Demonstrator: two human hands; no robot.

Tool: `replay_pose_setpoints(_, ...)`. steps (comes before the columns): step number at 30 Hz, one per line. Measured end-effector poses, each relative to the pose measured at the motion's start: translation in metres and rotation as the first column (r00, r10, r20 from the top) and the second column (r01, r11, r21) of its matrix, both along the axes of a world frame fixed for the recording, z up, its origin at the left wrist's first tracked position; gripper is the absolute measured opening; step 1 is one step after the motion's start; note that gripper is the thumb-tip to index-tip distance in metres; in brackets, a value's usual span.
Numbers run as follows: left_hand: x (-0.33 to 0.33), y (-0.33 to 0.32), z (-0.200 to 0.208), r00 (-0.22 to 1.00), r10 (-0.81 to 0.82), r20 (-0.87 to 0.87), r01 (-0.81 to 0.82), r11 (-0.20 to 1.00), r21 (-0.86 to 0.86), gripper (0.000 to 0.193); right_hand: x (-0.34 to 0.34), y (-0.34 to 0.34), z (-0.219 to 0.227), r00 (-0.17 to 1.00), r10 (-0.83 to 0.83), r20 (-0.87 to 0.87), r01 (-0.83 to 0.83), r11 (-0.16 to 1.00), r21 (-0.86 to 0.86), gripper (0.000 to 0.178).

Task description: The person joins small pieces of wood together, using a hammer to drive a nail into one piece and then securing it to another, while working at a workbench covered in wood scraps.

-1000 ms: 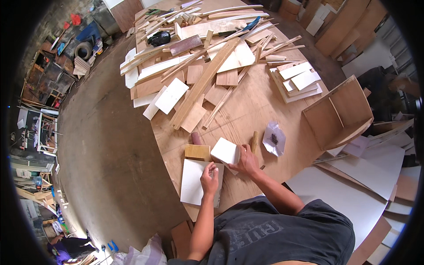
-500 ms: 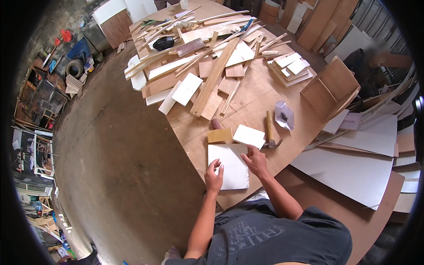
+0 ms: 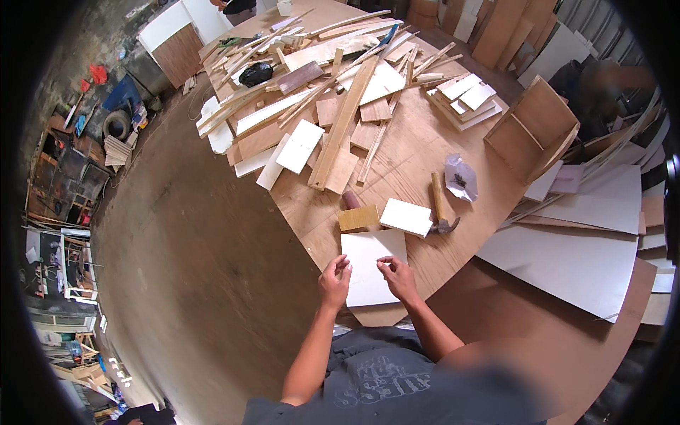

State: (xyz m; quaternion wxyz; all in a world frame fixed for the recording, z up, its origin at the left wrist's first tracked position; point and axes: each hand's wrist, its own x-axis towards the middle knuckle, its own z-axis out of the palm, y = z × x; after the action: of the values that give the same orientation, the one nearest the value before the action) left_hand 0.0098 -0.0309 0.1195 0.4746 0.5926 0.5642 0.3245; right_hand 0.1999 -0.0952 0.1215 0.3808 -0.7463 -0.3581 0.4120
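Observation:
A square white panel (image 3: 372,248) lies flat at the near end of the wooden table. Over its left edge is my left hand (image 3: 333,283), fingers curled and tips drawn together. Above its right side, my right hand (image 3: 398,280) has thumb and fingers pinched. Anything between either hand's fingertips is too small to make out. Just beyond the panel rest a smaller white board (image 3: 406,217) and a tan wood block (image 3: 359,219), with a reddish-brown cylinder (image 3: 350,200) behind it. A claw hammer (image 3: 438,202) lies to the right, near crumpled paper (image 3: 461,177) holding small dark pieces.
Wood strips and offcuts (image 3: 340,134) are heaped over the table's far half. White boards (image 3: 466,99) are stacked at the far right, near an open wooden box frame (image 3: 531,134). Large white sheets (image 3: 567,262) lean beyond the right edge. Another person (image 3: 237,7) stands at the far end.
My right hand has moved left and nearer, from the panel's far right corner, and its fingers have closed into a pinch. The left hand's fingers have curled in. A person appears at the far end.

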Motion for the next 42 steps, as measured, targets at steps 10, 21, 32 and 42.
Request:
replay_pose_setpoints(10, -0.025, 0.11, -0.003, 1.0, 0.0, 0.031, 0.001, 1.0, -0.013, 0.034, -0.028, 0.107, -0.012, 0.989, -0.131, 0.062, 0.128, 0.99, 0.052, 0.036)
replay_pose_setpoints(21, -0.049, 0.387, -0.029, 1.0, 0.022, -0.019, -0.017, 0.97, 0.241, 0.038, -0.104, 0.369, 0.022, 0.988, -0.15, -0.045, 0.156, 0.975, 0.158, 0.036)
replay_pose_setpoints(32, -0.02, 0.494, -0.03, 0.976, -0.143, 0.165, 0.152, 0.987, -0.044, 0.046, -0.105, 0.524, -0.04, 0.952, -0.292, 0.096, 0.277, 0.95, 0.141, 0.052)
replay_pose_setpoints(42, -0.047, 0.45, -0.021, 0.883, -0.125, 0.452, 0.176, 0.982, -0.074, 0.036, -0.107, 0.483, -0.015, 0.883, -0.346, -0.317, 0.387, 0.919, 0.075, 0.031)
